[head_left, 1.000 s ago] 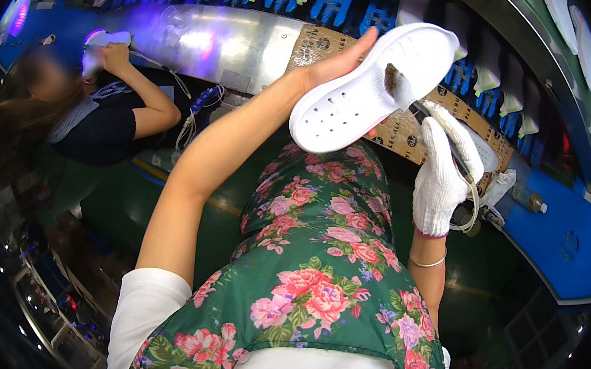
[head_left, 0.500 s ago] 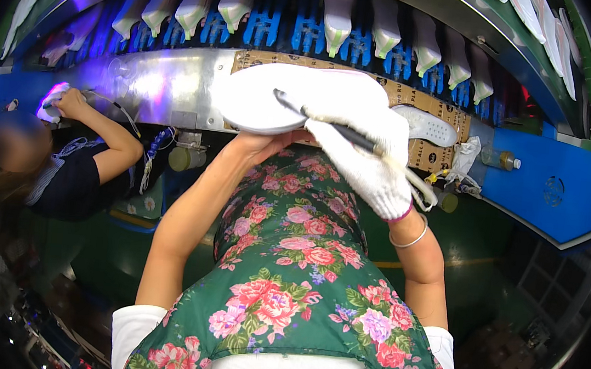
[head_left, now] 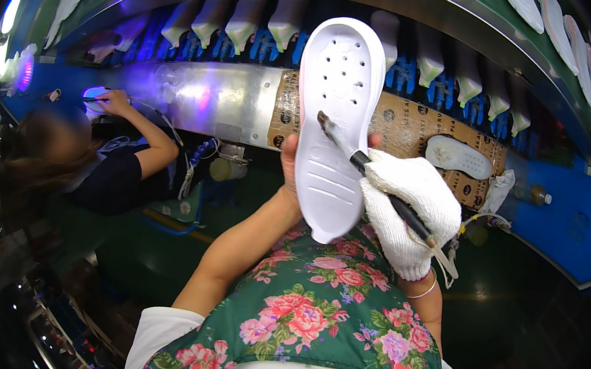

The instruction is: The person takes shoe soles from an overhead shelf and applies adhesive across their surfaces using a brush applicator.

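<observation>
A long white shoe sole [head_left: 328,177] stands nearly lengthwise before me, its holed and ridged inner face toward me. My bare left hand [head_left: 289,164] grips it from behind, with the thumb at its left edge and fingertips showing at the right. My right hand [head_left: 418,207], in a white knitted glove, is closed around a black-handled brush [head_left: 343,143] with a thin tube at its back end. The brush's dark tip touches or hovers just over the middle of the sole; I cannot tell which.
Another white sole [head_left: 459,157] lies on brown printed cardboard [head_left: 398,120] on the metal bench [head_left: 207,101]. Behind, pale shoe uppers [head_left: 246,20] hang on a row of blue holders. A bottle [head_left: 533,194] lies at right. At left, a co-worker's hand [head_left: 113,101] holds a lit piece.
The sole has turned from lying crosswise to pointing away from me, its inner face now showing. The brush has moved from its edge to its middle. My view has shifted left.
</observation>
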`<act>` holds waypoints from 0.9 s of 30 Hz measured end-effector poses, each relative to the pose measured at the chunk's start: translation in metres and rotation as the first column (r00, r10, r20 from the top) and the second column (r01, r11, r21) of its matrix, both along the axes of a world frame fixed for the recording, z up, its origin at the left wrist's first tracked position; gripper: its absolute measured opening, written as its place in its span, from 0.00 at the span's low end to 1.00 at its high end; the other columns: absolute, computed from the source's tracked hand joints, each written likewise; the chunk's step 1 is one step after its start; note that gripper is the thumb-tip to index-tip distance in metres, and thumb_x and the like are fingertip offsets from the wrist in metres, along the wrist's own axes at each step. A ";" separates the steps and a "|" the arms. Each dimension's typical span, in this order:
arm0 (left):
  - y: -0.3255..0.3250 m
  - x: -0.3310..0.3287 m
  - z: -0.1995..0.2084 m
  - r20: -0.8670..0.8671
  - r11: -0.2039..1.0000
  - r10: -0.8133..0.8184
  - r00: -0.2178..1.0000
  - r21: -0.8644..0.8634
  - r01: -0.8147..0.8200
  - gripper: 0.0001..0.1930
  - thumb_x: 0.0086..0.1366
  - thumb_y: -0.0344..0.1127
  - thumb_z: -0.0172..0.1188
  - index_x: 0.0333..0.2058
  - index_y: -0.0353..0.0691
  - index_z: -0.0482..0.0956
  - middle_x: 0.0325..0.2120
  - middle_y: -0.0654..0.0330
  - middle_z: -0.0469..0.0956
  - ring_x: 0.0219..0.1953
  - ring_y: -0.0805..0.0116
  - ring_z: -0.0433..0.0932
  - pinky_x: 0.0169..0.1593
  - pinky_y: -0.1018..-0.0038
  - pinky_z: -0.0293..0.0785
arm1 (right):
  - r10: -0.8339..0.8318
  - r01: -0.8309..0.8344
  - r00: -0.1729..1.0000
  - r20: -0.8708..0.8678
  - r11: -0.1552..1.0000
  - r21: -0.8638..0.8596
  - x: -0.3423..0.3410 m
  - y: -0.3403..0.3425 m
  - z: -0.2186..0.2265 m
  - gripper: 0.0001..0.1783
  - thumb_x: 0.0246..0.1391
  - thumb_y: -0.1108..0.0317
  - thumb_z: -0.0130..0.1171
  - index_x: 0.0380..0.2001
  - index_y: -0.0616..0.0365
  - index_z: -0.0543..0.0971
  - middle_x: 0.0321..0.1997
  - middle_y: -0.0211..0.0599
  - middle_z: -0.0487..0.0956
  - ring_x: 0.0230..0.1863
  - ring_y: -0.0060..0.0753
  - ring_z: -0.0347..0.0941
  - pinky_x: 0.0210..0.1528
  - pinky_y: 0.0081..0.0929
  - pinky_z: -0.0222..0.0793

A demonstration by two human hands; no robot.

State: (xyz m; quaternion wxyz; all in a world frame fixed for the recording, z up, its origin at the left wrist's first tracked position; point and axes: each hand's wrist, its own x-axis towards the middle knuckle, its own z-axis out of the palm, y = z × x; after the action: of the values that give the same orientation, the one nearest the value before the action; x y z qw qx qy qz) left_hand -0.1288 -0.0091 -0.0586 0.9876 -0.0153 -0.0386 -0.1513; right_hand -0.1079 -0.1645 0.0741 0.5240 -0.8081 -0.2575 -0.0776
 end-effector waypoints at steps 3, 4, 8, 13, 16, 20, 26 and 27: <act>-0.006 -0.010 -0.014 -0.112 0.997 0.051 0.992 -0.054 -0.057 0.56 0.52 0.79 0.56 0.70 0.46 0.57 0.62 0.42 0.65 0.61 0.40 0.69 0.63 0.42 0.67 | -0.009 0.008 0.998 0.061 1.000 0.015 0.004 0.007 0.003 0.12 0.42 0.80 0.71 0.34 0.63 0.85 0.37 0.46 0.86 0.36 0.40 0.83 0.42 0.31 0.77; -0.007 -0.011 -0.015 -0.206 0.989 0.076 0.976 -0.106 -0.099 0.56 0.51 0.81 0.55 0.70 0.47 0.58 0.63 0.43 0.65 0.63 0.41 0.68 0.64 0.41 0.66 | -0.016 0.013 0.994 0.104 0.999 0.034 0.006 0.008 0.004 0.12 0.42 0.80 0.71 0.34 0.63 0.85 0.38 0.47 0.86 0.37 0.41 0.84 0.43 0.32 0.77; -0.012 -0.010 0.000 -0.249 0.941 0.125 0.960 0.335 -0.036 0.58 0.50 0.83 0.55 0.71 0.50 0.55 0.68 0.52 0.61 0.68 0.50 0.64 0.70 0.49 0.62 | -0.027 0.013 0.981 0.193 0.997 0.074 0.018 0.018 0.007 0.12 0.43 0.79 0.72 0.35 0.62 0.85 0.38 0.47 0.86 0.38 0.41 0.84 0.45 0.32 0.77; -0.014 -0.017 -0.015 -0.199 0.987 0.047 0.979 0.158 -0.015 0.57 0.49 0.74 0.66 0.70 0.48 0.58 0.65 0.52 0.67 0.65 0.50 0.68 0.69 0.50 0.64 | -0.122 0.126 0.941 0.315 0.992 0.007 0.018 0.029 0.005 0.14 0.44 0.79 0.71 0.38 0.61 0.86 0.41 0.46 0.86 0.39 0.40 0.83 0.44 0.31 0.77; -0.014 -0.019 -0.019 -0.215 0.980 0.006 0.977 0.198 0.037 0.56 0.49 0.72 0.68 0.69 0.46 0.59 0.65 0.51 0.67 0.65 0.51 0.68 0.69 0.50 0.64 | -0.117 0.122 0.955 0.273 0.992 -0.001 0.015 0.030 0.002 0.14 0.45 0.79 0.70 0.39 0.61 0.86 0.42 0.46 0.86 0.39 0.39 0.83 0.44 0.31 0.76; -0.013 -0.022 -0.028 -0.260 0.980 -0.039 0.965 0.179 0.087 0.56 0.50 0.73 0.66 0.70 0.46 0.57 0.66 0.51 0.66 0.66 0.50 0.67 0.70 0.50 0.62 | -0.091 0.079 0.984 0.155 0.994 0.077 0.011 0.028 -0.005 0.13 0.45 0.79 0.70 0.38 0.63 0.85 0.41 0.45 0.86 0.40 0.38 0.83 0.45 0.30 0.77; -0.016 -0.018 -0.011 -0.254 0.932 -0.038 0.966 0.339 0.126 0.59 0.48 0.79 0.60 0.71 0.47 0.56 0.67 0.51 0.63 0.67 0.49 0.64 0.70 0.49 0.61 | -0.152 0.134 0.977 0.150 0.983 0.123 0.008 0.026 -0.010 0.13 0.45 0.80 0.69 0.37 0.65 0.85 0.40 0.47 0.86 0.39 0.39 0.84 0.45 0.31 0.77; -0.016 -0.018 -0.006 -0.298 0.851 -0.008 0.955 0.500 0.163 0.63 0.44 0.86 0.56 0.71 0.49 0.55 0.68 0.51 0.61 0.68 0.49 0.63 0.70 0.49 0.60 | -0.157 0.138 0.975 0.160 0.983 0.120 0.008 0.028 -0.011 0.13 0.45 0.80 0.69 0.37 0.64 0.85 0.40 0.47 0.86 0.39 0.39 0.84 0.45 0.31 0.77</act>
State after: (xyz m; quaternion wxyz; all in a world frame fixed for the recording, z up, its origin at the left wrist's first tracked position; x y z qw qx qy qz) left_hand -0.1467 -0.0252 -0.0650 0.9422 0.2282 0.1469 -0.1964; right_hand -0.1002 -0.1370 0.0631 0.5361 -0.7859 -0.2357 -0.1984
